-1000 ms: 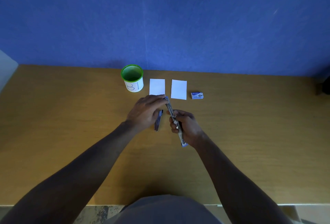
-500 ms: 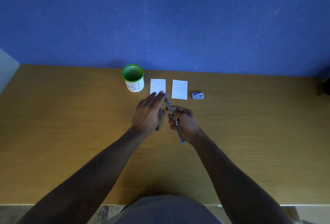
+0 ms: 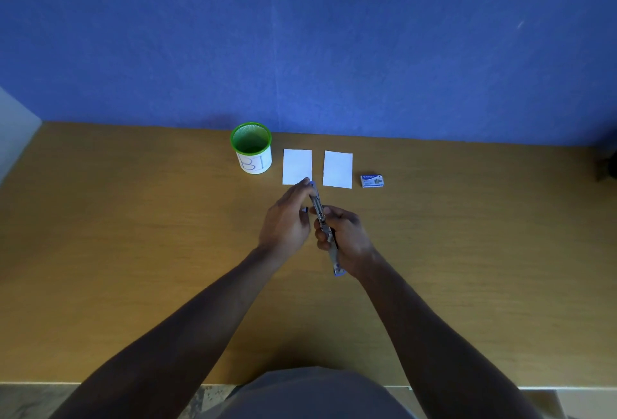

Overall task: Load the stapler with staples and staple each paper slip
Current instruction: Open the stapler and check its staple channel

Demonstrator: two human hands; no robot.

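Both hands meet above the wooden surface [image 3: 133, 251]: the right hand [image 3: 347, 235] grips the slim silver-blue metal stapler [image 3: 322, 218], while left hand [image 3: 287, 221] fingertips pinch its far end.

Table [image 3: 133, 251]: wood-look surface, yellow-brown, smooth, matt with a faint sheen. Wall [image 3: 300, 34]: blue, matt, finely textured. Cup [image 3: 251, 148]: green mesh-like interior and rim, white paper label around the outside, matt. Left paper slip [image 3: 296, 165] and right paper slip [image 3: 337, 169]: white paper, smooth, matt. Staple box [image 3: 372, 181]: printed cardboard, slightly glossy. Stapler [image 3: 325, 228]: grey metal channel, dull sheen, blue plastic at the ends.
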